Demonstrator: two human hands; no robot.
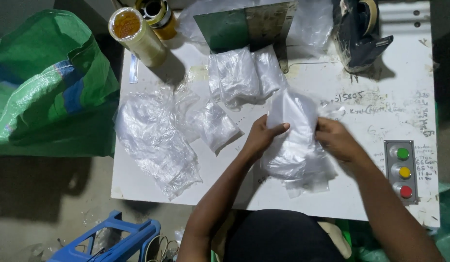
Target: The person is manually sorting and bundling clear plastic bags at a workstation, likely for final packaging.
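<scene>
A clear plastic bag (pixel 295 140) lies crumpled on the white table (pixel 361 194), held between both hands. My left hand (pixel 261 137) pinches its left edge with the thumb on top. My right hand (pixel 337 140) grips its right edge. Just beyond them a stack of folded clear bags (pixel 244 75) rests against a green metal plate (pixel 244 26). A smaller clear bag (pixel 217 127) and a large crumpled plastic sheet (pixel 154 140) lie to the left of my left hand.
Two tape rolls (pixel 137 34) stand at the table's far left, a dark tape dispenser (pixel 358 34) at the far right. A panel with green, yellow and red buttons (pixel 403 172) sits near the right edge. A green woven sack (pixel 45 82) and blue stool (pixel 113 240) are on the floor left.
</scene>
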